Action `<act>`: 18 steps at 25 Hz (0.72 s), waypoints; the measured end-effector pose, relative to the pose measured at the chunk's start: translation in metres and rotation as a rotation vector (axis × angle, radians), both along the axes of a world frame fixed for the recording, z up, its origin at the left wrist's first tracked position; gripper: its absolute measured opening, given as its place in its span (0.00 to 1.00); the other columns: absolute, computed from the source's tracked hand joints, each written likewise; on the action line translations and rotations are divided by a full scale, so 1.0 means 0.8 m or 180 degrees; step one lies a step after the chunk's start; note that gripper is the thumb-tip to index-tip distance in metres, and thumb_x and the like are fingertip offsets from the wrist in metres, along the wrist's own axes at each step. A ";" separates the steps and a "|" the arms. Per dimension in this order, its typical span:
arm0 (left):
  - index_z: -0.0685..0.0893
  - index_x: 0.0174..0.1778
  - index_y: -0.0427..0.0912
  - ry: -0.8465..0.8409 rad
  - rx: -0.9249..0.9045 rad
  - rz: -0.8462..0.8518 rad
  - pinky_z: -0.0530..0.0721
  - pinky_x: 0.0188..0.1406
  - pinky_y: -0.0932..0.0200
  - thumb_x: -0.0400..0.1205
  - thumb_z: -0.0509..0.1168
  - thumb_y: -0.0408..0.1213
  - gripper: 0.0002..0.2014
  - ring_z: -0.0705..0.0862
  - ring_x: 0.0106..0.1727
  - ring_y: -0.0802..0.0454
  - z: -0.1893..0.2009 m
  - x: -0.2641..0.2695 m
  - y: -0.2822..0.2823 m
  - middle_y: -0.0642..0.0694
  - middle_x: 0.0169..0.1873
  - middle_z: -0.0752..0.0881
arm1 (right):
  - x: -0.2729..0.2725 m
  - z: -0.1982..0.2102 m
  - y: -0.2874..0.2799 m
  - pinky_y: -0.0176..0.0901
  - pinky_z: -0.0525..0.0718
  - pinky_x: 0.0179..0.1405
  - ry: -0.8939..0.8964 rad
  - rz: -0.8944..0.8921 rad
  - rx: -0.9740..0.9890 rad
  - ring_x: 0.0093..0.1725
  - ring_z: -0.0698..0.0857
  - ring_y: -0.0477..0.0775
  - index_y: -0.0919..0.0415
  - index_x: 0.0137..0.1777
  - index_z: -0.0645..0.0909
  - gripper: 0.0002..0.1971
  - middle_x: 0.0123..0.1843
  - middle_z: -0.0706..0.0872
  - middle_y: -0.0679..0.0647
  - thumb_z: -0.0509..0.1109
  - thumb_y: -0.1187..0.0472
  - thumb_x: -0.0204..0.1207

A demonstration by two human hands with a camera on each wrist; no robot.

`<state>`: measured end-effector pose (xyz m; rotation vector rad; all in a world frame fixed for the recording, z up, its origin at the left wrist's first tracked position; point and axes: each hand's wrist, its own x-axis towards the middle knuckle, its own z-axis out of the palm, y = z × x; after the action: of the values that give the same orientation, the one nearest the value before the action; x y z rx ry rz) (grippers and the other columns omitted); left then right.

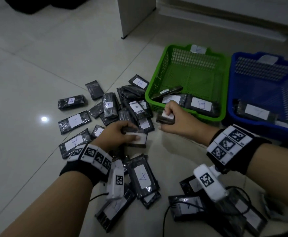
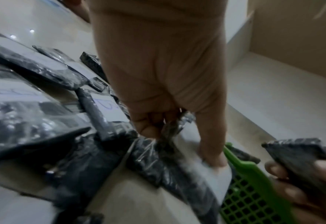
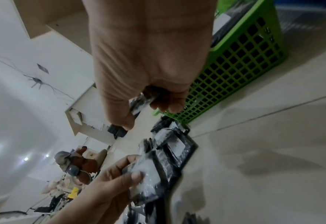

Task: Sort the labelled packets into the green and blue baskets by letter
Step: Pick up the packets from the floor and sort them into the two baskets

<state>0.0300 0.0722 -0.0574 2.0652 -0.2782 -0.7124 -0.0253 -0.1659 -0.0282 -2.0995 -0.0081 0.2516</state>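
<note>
Several black wrapped packets with white letter labels lie scattered on the tiled floor, one marked A. My left hand grips a packet over the pile, thumb on its white label; the same packet appears blurred in the left wrist view. My right hand holds another packet just in front of the green basket. That basket holds a few packets, one labelled B. The blue basket on the right holds a labelled packet.
A white cabinet stands on the floor behind the pile. More packets and black cables lie near my forearms. A wall base runs along the back right. Another person sits far off in the right wrist view.
</note>
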 end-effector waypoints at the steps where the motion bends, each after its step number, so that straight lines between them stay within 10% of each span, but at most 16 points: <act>1: 0.85 0.49 0.47 0.0174 -0.0348 0.0249 0.86 0.49 0.63 0.72 0.76 0.34 0.12 0.87 0.44 0.53 0.006 0.001 -0.007 0.47 0.46 0.89 | 0.003 0.004 -0.004 0.44 0.65 0.38 -0.0135 -0.0083 0.0026 0.38 0.67 0.48 0.52 0.46 0.63 0.19 0.44 0.68 0.50 0.74 0.63 0.70; 6: 0.72 0.59 0.45 0.0583 -0.1568 0.1004 0.90 0.42 0.40 0.78 0.66 0.23 0.19 0.86 0.40 0.46 0.024 0.003 -0.050 0.39 0.51 0.80 | 0.013 0.023 -0.037 0.34 0.76 0.53 -0.0642 -0.0691 -0.0099 0.54 0.77 0.42 0.54 0.61 0.68 0.29 0.56 0.74 0.47 0.82 0.61 0.65; 18: 0.81 0.54 0.55 -0.0694 -0.1744 0.1156 0.87 0.53 0.41 0.73 0.68 0.32 0.17 0.88 0.51 0.47 0.057 0.054 -0.182 0.48 0.53 0.87 | 0.061 0.011 -0.174 0.45 0.73 0.66 0.0024 -0.1504 -0.1454 0.68 0.74 0.64 0.57 0.76 0.69 0.35 0.72 0.68 0.63 0.78 0.64 0.70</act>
<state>0.0730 -0.0736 -0.0118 1.6015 -0.1856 -0.1594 0.0236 -0.3051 -0.0197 -2.4724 0.5922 -0.0315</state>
